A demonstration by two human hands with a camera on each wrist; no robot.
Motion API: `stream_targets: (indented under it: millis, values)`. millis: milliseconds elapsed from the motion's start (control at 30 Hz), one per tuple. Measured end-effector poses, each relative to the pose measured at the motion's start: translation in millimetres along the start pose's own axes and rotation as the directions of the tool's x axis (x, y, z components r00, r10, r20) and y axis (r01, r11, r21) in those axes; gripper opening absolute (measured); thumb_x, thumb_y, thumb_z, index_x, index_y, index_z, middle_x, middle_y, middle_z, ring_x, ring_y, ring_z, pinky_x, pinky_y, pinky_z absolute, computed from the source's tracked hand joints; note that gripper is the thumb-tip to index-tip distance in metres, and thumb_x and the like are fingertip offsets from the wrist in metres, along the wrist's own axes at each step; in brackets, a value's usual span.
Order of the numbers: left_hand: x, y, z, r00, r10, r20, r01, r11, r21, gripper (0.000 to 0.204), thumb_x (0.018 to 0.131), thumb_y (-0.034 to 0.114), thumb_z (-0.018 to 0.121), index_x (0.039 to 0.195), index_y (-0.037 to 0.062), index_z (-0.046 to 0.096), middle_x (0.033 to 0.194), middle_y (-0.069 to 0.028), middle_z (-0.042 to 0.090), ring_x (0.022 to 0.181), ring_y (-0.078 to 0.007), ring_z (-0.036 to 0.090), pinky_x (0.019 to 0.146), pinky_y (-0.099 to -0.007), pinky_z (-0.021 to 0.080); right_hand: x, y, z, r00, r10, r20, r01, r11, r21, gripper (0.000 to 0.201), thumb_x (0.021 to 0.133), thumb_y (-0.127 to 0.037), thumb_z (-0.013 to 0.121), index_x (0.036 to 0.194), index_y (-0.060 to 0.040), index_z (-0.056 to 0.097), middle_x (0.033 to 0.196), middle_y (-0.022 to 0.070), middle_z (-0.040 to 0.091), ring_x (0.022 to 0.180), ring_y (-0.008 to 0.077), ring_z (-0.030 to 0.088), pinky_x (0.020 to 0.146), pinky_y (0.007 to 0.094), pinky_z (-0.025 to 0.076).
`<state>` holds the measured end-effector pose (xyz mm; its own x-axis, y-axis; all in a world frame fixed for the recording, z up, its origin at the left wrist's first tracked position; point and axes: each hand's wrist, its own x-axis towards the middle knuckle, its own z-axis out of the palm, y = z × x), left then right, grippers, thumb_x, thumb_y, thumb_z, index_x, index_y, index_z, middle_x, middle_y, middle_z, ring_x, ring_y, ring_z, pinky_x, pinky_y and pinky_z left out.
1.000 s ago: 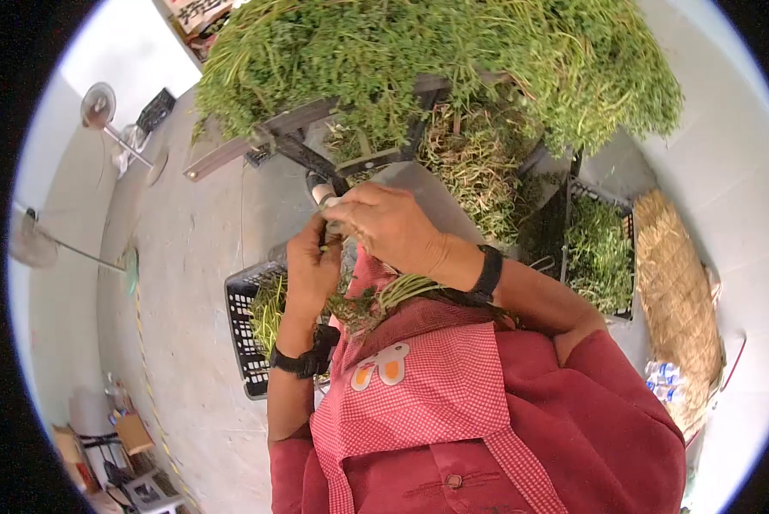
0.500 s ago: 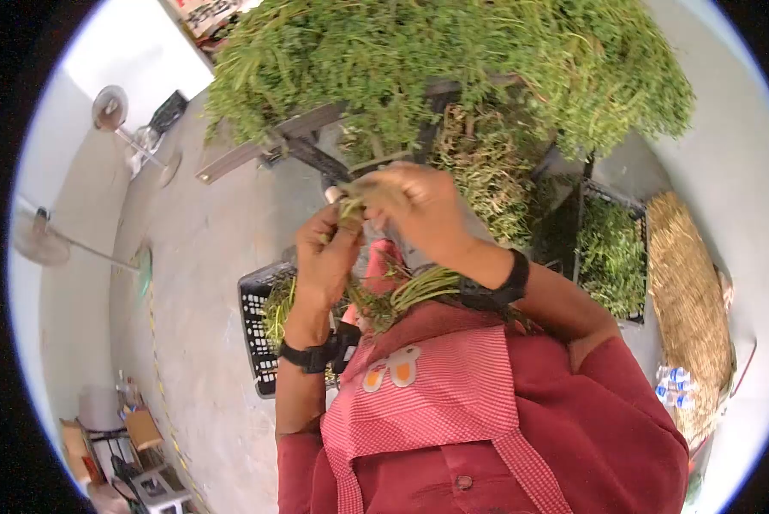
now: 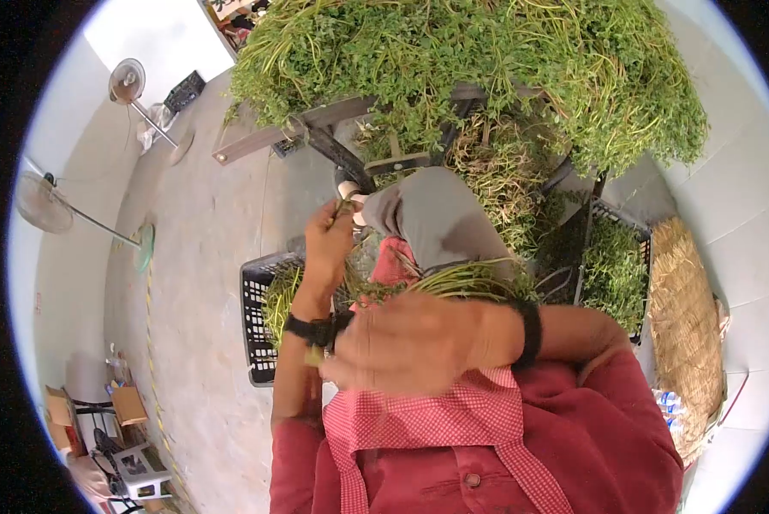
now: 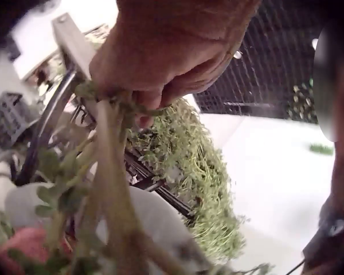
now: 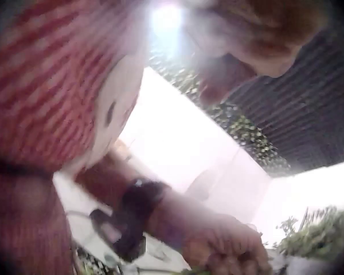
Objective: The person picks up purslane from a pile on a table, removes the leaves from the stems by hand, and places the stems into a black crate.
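Note:
My left hand (image 3: 326,257) grips the top of a leafy green plant, its fingers curled round the stems. In the left wrist view, thick pale stems (image 4: 112,183) run down from that fist. My right hand (image 3: 410,343), blurred, is in front of the apron and close to the left wrist. At its fingertips shows a small bit of green stem (image 3: 314,353), pinched there. A bunch of green stems (image 3: 470,278) lies across the lap, partly hidden behind the right hand.
A big heap of leafy greens (image 3: 453,68) covers the stand ahead. Below it lies a pile of drier stalks (image 3: 504,171). Black crates with greens stand left (image 3: 254,334) and right (image 3: 644,248). A straw-coloured roll (image 3: 684,308) is at the far right; two fans stand left.
The right hand has pulled away from the left hand and come back towards the chest, with a bit of green. The left hand stays raised, holding the plant. The whole view has shifted slightly.

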<state>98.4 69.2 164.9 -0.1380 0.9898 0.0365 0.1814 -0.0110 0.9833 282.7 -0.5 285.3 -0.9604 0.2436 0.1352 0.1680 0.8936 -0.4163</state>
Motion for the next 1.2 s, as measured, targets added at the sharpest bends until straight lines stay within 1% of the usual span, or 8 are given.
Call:
stream_targets:
  millis: [67,133,200,300,367,600,1100,1200]
  values:
    - [-12,23,-12,0.999,-0.050,0.016,0.053,0.937,-0.345,0.017,0.088,0.011,0.053,0.100,0.0000,0.058,0.066,0.0051,0.045,0.051,-0.0018,0.034,0.042,-0.0173,0.026,-4,15,-10,0.978,0.138,-0.154,-0.157,0.980,-0.122,0.025,0.070,-0.012,0.058,0.094,-0.0049,0.055,0.092,0.0127,0.057,0.083,0.0311,0.057,0.071,0.0390,0.047]
    - [-21,44,-33,0.997,-0.076,-0.017,0.059,0.880,-0.470,0.021,0.089,0.013,0.053,0.105,-0.0008,0.056,0.066,0.0047,0.044,0.050,-0.0022,0.033,0.040,-0.0167,0.023,-31,97,-8,0.627,0.049,-0.778,-0.386,0.886,-0.256,0.043,0.071,-0.009,0.062,0.113,-0.0052,0.054,0.117,0.0151,0.054,0.107,0.0305,0.052,0.092,0.0381,0.041]
    - [-21,58,-47,0.995,0.056,0.080,0.012,0.745,-0.667,0.025,0.090,0.014,0.052,0.108,-0.0025,0.053,0.072,0.0009,0.049,0.054,-0.0035,0.036,0.038,-0.0164,0.024,-50,120,-35,0.538,0.077,-0.840,-0.680,0.628,-0.378,0.045,0.076,-0.012,0.063,0.119,-0.0088,0.053,0.117,0.0116,0.057,0.106,0.0258,0.056,0.089,0.0346,0.043]
    - [-20,70,-41,0.986,0.092,0.136,0.062,0.555,-0.829,0.027,0.090,0.015,0.052,0.108,-0.0038,0.052,0.081,-0.0047,0.054,0.060,-0.0058,0.042,0.038,-0.0158,0.028,-47,104,-35,0.570,0.476,-0.670,-0.330,0.879,0.344,0.036,0.082,-0.014,0.060,0.117,-0.0090,0.055,0.104,0.0081,0.064,0.091,0.0188,0.062,0.080,0.0298,0.048]
    - [-20,74,-34,0.980,0.105,0.166,0.095,0.490,-0.867,0.027,0.090,0.015,0.052,0.107,-0.0055,0.052,0.082,-0.0085,0.058,0.059,-0.0084,0.045,0.038,-0.0167,0.031,-12,76,-22,0.705,0.576,-0.414,-0.173,0.705,0.687,0.031,0.085,-0.020,0.058,0.113,-0.0078,0.057,0.095,0.0049,0.066,0.078,0.0115,0.061,0.070,0.0234,0.049]
    - [-21,68,-31,0.973,0.129,0.193,0.125,0.411,-0.903,0.027,0.093,0.020,0.047,0.108,-0.0017,0.053,0.085,-0.0118,0.063,0.063,-0.0130,0.055,0.050,-0.0210,0.044,32,80,48,0.883,0.446,-0.146,-0.075,0.440,0.895,0.024,0.089,-0.026,0.054,0.096,-0.0042,0.061,0.069,-0.0041,0.051,0.059,0.0033,0.045,0.050,0.0209,0.037]
    - [-26,55,-4,0.969,0.216,0.123,-0.058,0.677,-0.734,0.033,0.092,0.014,0.047,0.122,-0.0007,0.044,0.065,0.0006,0.046,0.061,-0.0117,0.048,0.071,-0.0295,0.046,27,71,46,0.822,0.569,-0.031,-0.278,0.448,0.850,0.019,0.088,-0.018,0.055,0.084,0.0002,0.057,0.062,-0.0042,0.048,0.057,0.0026,0.045,0.048,0.0206,0.035]
    - [-26,57,-5,0.974,0.156,0.164,0.017,0.674,-0.738,0.033,0.092,0.014,0.047,0.122,-0.0007,0.045,0.063,0.0028,0.040,0.058,-0.0095,0.041,0.071,-0.0280,0.046,24,80,39,0.853,0.392,-0.344,-0.255,0.889,0.380,0.029,0.082,-0.027,0.059,0.081,0.0024,0.061,0.058,0.0067,0.056,0.052,0.0168,0.050,0.051,0.0293,0.040]
